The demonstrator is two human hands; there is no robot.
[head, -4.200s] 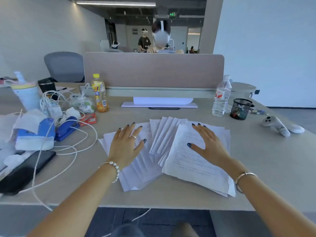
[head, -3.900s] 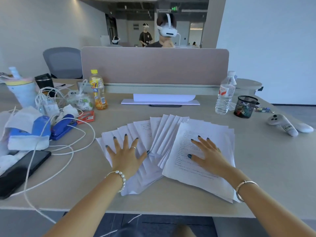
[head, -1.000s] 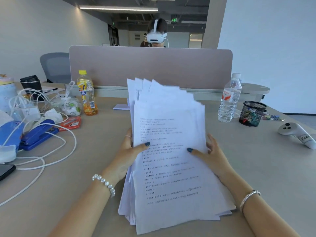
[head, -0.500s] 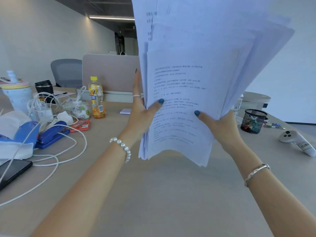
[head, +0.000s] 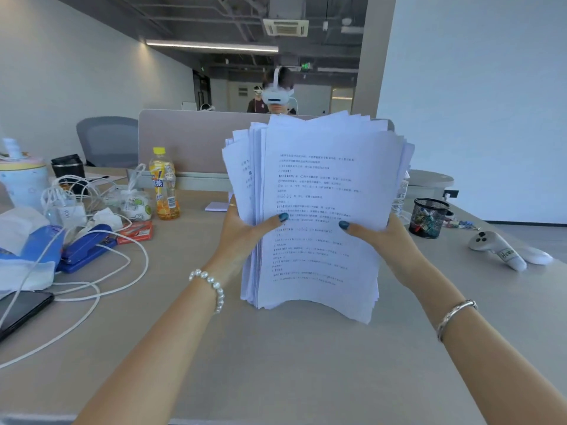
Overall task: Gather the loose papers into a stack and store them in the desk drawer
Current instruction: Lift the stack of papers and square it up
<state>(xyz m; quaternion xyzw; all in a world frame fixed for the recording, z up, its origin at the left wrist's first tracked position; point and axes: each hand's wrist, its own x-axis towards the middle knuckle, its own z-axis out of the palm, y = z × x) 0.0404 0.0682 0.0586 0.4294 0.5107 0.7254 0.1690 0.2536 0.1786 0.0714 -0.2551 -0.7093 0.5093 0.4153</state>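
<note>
**Papers upright on the desk, both hands clamped on**

Papers (head: pixel 316 210) stand on edge in front of us, a thick printed stack held upright with its bottom edge resting on the desk (head: pixel 276 363) or just over it; we cannot tell which. The sheets are not squared: corners fan out along the top and the left side. Our left hand (head: pixel 242 234) grips the stack's left edge, thumb pressed across the front page, fingers hidden behind. Our right hand (head: pixel 389 240) grips the right edge the same way, thumb on the print. A pearl bracelet (head: pixel 211 286) sits on our left wrist, a silver bangle (head: pixel 454 317) on the right.

Off to the left we see clutter: a blue stapler (head: pixel 86 250) tangled among white cables (head: pixel 101 280), an orange drink bottle (head: pixel 164 185) behind it, a dark phone (head: pixel 21 308) near the desk's edge. To the right, well apart from the stack, stand a black mesh pen cup (head: pixel 428 217) and a white controller (head: pixel 497 250). A grey divider panel (head: pixel 184 142) rises behind the stack.
</note>
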